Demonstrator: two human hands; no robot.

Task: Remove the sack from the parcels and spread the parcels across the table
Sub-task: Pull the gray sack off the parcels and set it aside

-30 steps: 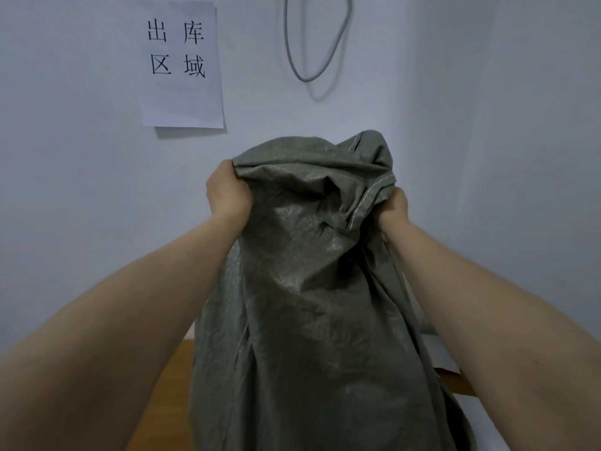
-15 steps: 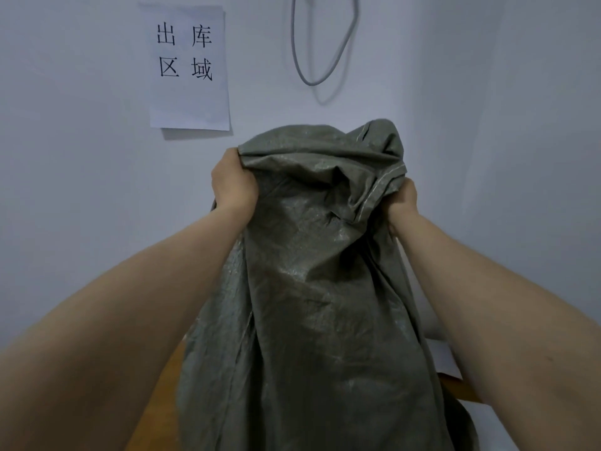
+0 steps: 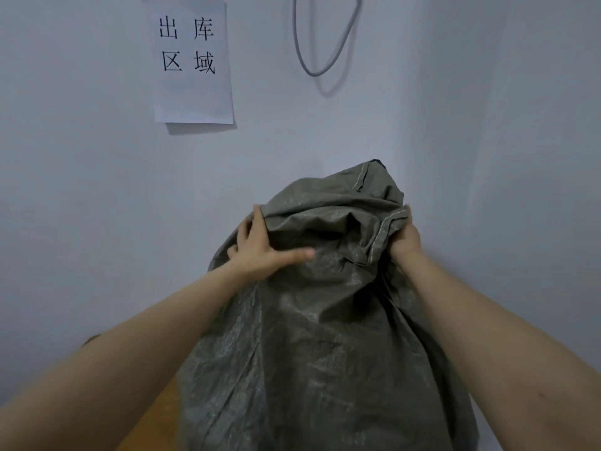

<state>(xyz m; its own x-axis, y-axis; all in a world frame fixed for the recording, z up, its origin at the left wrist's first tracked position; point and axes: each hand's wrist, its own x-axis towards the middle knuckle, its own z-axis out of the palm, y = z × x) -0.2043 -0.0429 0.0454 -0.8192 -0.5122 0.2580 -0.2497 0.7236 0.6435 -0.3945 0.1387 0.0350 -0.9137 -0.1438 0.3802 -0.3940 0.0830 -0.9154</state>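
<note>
the sack (image 3: 318, 320) rim is bunched in the right hand (image 3: 405, 239); the left hand (image 3: 260, 252) is spread open, pressed flat just below the rim.

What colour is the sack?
Dull grey-green woven sack, seen in the head view.

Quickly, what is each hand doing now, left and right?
Left hand: open, fingers spread flat against the sack.
Right hand: closed, gripping the sack's bunched top edge.
</note>
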